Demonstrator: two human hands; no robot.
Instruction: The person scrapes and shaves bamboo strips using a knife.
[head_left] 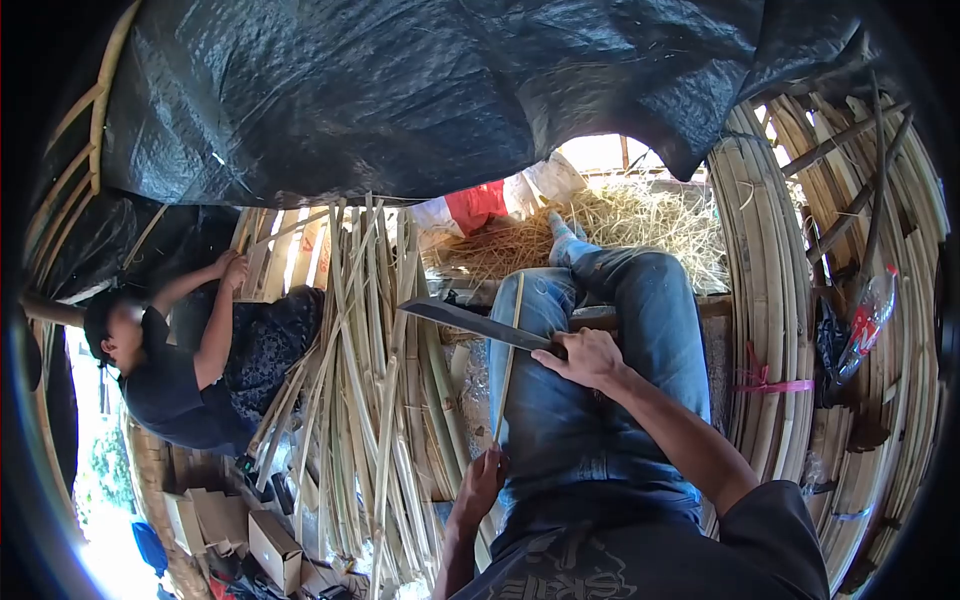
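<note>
Across my thighs, my right hand (587, 358) grips the handle of a machete (455, 318), its broad dark blade pointing left. My left hand (484, 478), low by my left hip, is closed round the lower end of a thin bamboo strip (507, 385). The strip runs up along my left thigh and crosses the blade. Whether blade and strip touch, I cannot tell. My fingers hide most of the machete's handle.
Many long bamboo strips (385, 400) lean to my left. A person (180, 370) sits beyond them. Cardboard boxes (273, 550) lie at lower left. Bundled bamboo slats (765, 300) and a plastic bottle (872, 315) are at right. Shavings (650, 225) lie ahead; black tarp (400, 90) hangs above.
</note>
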